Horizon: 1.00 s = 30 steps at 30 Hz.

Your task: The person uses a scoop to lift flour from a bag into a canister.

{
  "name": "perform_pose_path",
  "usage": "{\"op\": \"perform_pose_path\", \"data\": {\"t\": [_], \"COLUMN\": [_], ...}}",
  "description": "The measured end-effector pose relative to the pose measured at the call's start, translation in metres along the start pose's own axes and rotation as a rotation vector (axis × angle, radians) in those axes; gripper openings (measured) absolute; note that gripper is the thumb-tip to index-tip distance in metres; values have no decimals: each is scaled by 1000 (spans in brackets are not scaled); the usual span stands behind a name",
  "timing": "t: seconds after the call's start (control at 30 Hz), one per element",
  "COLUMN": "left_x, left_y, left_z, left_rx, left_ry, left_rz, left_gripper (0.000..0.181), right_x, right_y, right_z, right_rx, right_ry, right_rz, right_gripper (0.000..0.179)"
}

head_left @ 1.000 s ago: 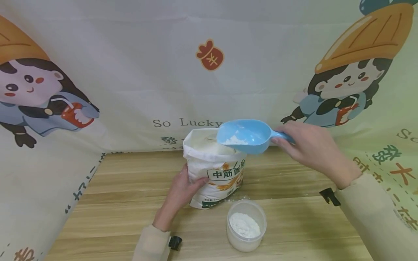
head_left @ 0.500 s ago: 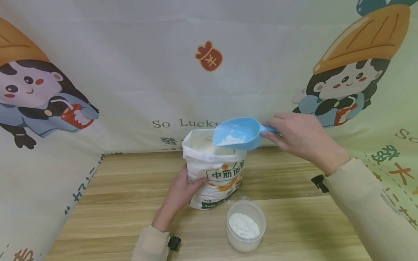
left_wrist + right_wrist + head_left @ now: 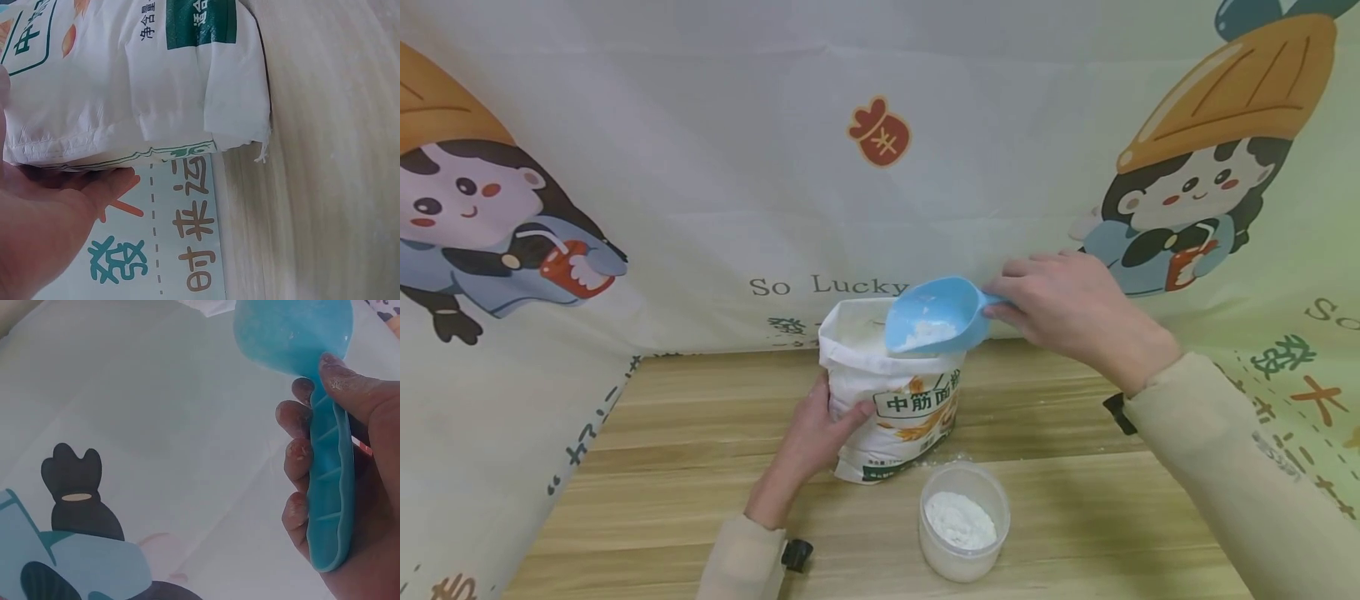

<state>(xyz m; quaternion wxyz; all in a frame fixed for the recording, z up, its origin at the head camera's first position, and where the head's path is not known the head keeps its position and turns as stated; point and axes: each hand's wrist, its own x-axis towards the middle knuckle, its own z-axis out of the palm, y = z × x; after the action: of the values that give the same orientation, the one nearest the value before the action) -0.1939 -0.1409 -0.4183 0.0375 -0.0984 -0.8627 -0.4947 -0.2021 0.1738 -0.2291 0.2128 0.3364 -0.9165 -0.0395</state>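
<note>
A white paper flour bag point(image 3: 857, 392) stands open-topped on the table, leaning a little. My left hand point(image 3: 812, 429) grips its left side, thumb across the front; in the left wrist view the fingers point(image 3: 103, 187) pass behind the bag point(image 3: 169, 94). Over the bag's mouth is a blue scoop point(image 3: 940, 312) with some white flour point(image 3: 929, 333) in its bowl. My right hand point(image 3: 1067, 312) holds it by the handle. The right wrist view shows fingers and thumb wrapped around that ribbed handle point(image 3: 328, 487). Part of the bag's opening is hidden behind the scoop.
In front of the bag stands a clear round tub point(image 3: 962, 562), partly filled with flour. Spilled flour point(image 3: 947, 460) dusts the wooden table point(image 3: 662, 467) between them. A printed cloth point(image 3: 737, 167) hangs close behind and along both sides.
My right hand has brought the scoop leftward, farther over the bag's mouth, and its bowl now dips lower toward the opening. The left hand and bag have stayed nearly still.
</note>
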Motion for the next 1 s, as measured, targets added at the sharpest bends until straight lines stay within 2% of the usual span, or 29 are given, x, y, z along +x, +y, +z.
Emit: {"op": "perform_pose_path", "data": {"t": [0.37, 0.6, 0.8, 1.0], "left_x": [1, 1, 1, 0], "left_y": [1, 0, 0, 0], "left_z": [-1, 0, 0, 0], "left_rx": [6, 18, 18, 21], "left_ry": [6, 6, 4, 5], "left_rz": [-1, 2, 10, 13], "left_gripper": [74, 73, 72, 74], "right_x": [9, 16, 21, 25], "right_y": [-8, -16, -30, -40], "right_z": [-1, 0, -2, 1], "right_rx": [-141, -238, -346, -389], "right_ry": [-51, 16, 34, 17], "right_rz": [-30, -93, -110, -123], "right_gripper": [29, 14, 27, 21]}}
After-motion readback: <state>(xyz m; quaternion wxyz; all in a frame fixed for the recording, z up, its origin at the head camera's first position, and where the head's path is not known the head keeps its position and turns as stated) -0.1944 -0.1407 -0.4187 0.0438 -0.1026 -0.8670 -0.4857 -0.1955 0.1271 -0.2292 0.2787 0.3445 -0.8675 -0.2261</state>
